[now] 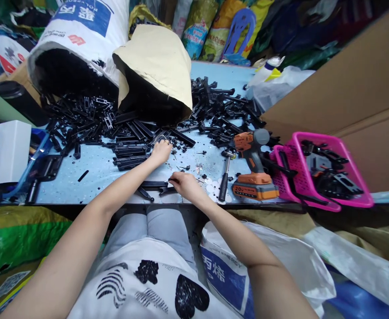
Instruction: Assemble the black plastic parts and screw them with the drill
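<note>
My left hand (161,151) reaches into the small parts at the middle of the blue table, its fingers bent down; what they touch is hidden. Near the front edge, my right hand (183,182) is pinched over the right end of a long black part (154,184), with something thin and too small to name at its fingertips. A second black piece (145,194) lies slanted just below that part. Stacked long black parts (130,157) lie left of my left hand. To the right of my right hand is a hammer (225,177) with a black handle.
An orange cordless drill (254,166) stands right of the hammer, beside pink baskets (355,177) of black parts. Heaps of black parts (214,106) cover the table's back, around a white sack (114,26) and a beige sack (157,57). A cardboard wall (347,84) rises at the right.
</note>
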A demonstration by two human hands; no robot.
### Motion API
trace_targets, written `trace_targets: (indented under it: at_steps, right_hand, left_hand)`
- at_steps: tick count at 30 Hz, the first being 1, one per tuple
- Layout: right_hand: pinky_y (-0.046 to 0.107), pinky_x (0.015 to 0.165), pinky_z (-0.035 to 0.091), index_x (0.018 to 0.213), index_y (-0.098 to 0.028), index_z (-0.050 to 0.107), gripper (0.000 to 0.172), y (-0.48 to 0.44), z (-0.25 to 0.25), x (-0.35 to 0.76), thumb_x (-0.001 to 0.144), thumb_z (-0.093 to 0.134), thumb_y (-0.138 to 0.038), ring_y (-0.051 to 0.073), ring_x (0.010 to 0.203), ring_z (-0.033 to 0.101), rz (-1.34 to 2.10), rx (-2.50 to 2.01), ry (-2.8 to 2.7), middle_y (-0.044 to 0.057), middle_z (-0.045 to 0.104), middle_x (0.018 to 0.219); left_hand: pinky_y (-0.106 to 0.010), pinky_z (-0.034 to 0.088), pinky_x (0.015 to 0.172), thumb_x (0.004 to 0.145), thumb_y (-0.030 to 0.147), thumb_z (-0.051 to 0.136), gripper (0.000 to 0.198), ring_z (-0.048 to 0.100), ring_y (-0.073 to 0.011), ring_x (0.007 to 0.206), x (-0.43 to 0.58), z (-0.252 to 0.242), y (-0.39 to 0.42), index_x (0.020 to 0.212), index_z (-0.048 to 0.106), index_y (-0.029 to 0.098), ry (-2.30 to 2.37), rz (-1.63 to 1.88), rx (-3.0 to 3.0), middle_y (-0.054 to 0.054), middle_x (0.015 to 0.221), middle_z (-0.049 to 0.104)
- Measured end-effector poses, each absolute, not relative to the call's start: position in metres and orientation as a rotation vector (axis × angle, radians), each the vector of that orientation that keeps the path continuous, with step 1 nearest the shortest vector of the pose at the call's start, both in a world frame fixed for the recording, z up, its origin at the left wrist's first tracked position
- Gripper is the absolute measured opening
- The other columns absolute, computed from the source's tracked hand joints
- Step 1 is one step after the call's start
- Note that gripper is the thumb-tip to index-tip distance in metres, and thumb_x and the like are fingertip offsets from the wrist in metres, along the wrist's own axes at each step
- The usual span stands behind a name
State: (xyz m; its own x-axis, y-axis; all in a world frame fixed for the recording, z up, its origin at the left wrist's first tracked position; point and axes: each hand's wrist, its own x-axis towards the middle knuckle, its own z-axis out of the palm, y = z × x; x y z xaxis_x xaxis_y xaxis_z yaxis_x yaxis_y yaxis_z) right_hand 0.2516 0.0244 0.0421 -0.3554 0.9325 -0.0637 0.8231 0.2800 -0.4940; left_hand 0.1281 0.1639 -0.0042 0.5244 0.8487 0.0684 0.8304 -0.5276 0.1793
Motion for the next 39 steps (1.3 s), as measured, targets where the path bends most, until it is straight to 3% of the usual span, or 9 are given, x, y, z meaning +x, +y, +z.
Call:
trace_targets:
  at_steps: [6,10,12,15,19,23,29,35,39]
  right_hand:
    - [0.025,0.064,0.036,0.089,-0.013,0.063,0.017,0.026,0.068,0.236,0.087,0.046,-0.013,0.018,0.077,0.062,0.394,-1.67,-2.696,0.01,0.067,0.087]
    - [0.024,0.067,0.036,0.089,-0.014,0.064,0.016,0.024,0.069,0.233,0.088,0.048,-0.014,0.018,0.08,0.062,0.471,-1.58,-2.786,0.009,0.067,0.088]
    - [0.024,0.066,0.035,0.087,-0.014,0.064,0.015,0.025,0.068,0.235,0.087,0.049,-0.014,0.018,0.08,0.062,0.489,-1.592,-2.786,0.009,0.068,0.087]
    - [0.024,0.066,0.035,0.085,-0.014,0.064,0.014,0.029,0.068,0.239,0.086,0.05,-0.014,0.018,0.078,0.062,0.506,-1.632,-2.727,0.009,0.068,0.086]
    - [0.023,0.07,0.037,0.089,-0.016,0.065,0.013,0.036,0.069,0.246,0.087,0.053,-0.018,0.017,0.084,0.062,0.558,-1.599,-2.602,0.006,0.069,0.09]
    - [0.024,0.068,0.037,0.088,-0.015,0.064,0.015,0.035,0.07,0.244,0.088,0.049,-0.016,0.018,0.082,0.062,0.531,-1.652,-2.692,0.008,0.068,0.09]
    - [0.026,0.06,0.035,0.092,-0.011,0.061,0.024,0.026,0.067,0.229,0.081,0.042,0.0,0.02,0.075,0.062,0.346,-1.583,-2.974,0.012,0.064,0.085]
    - [0.025,0.064,0.038,0.092,-0.014,0.061,0.018,0.025,0.052,0.233,0.09,0.043,-0.012,0.018,0.078,0.063,0.344,-1.58,-2.929,0.01,0.065,0.086]
    - [0.024,0.069,0.042,0.115,-0.016,0.057,0.027,0.018,0.038,0.245,0.093,0.042,-0.018,0.017,0.085,0.063,0.386,-1.536,-2.8,0.009,0.067,0.095]
  left_hand:
    - [-0.038,0.039,0.084,0.084,0.005,0.038,0.038,0.047,-0.0252,0.106,0.139,-0.006,0.171,0.112,0.061,0.016,1.217,0.119,2.747,-0.014,0.116,0.055]
    - [-0.039,0.036,0.088,0.085,0.004,0.037,0.031,0.047,-0.0264,0.108,0.157,-0.008,0.17,0.098,0.064,0.009,1.093,0.077,2.796,-0.018,0.108,0.06]
    - [-0.04,0.035,0.089,0.087,0.005,0.035,0.03,0.049,-0.0263,0.107,0.158,-0.006,0.167,0.101,0.061,0.008,1.095,0.099,2.799,-0.018,0.104,0.061]
    - [-0.037,0.038,0.086,0.089,0.008,0.036,0.026,0.053,-0.0244,0.101,0.139,0.003,0.156,0.105,0.058,0.01,1.145,0.227,2.75,-0.015,0.102,0.061]
    - [-0.03,0.044,0.08,0.09,0.025,0.049,0.019,0.057,-0.0188,0.09,0.077,0.016,0.12,0.101,0.06,0.015,1.214,0.558,2.529,-0.008,0.098,0.061]
    - [-0.029,0.046,0.077,0.094,0.028,0.041,0.026,0.059,-0.0172,0.083,0.008,0.019,0.066,0.094,0.064,0.017,1.402,0.743,2.336,-0.005,0.086,0.062]
    - [-0.031,0.048,0.073,0.094,0.028,0.039,0.027,0.058,-0.0183,0.079,-0.024,0.008,0.014,0.093,0.064,0.017,1.58,0.678,2.37,-0.007,0.084,0.06]
    - [-0.036,0.05,0.073,0.092,0.019,0.04,0.024,0.057,-0.0213,0.077,-0.005,0.003,0.012,0.081,0.061,0.015,1.496,0.498,2.597,-0.009,0.076,0.057]
    - [-0.036,0.052,0.077,0.093,0.024,0.043,0.021,0.06,-0.0215,0.083,-0.009,-0.009,0.006,0.103,0.059,0.015,1.492,0.653,2.613,-0.01,0.085,0.063]
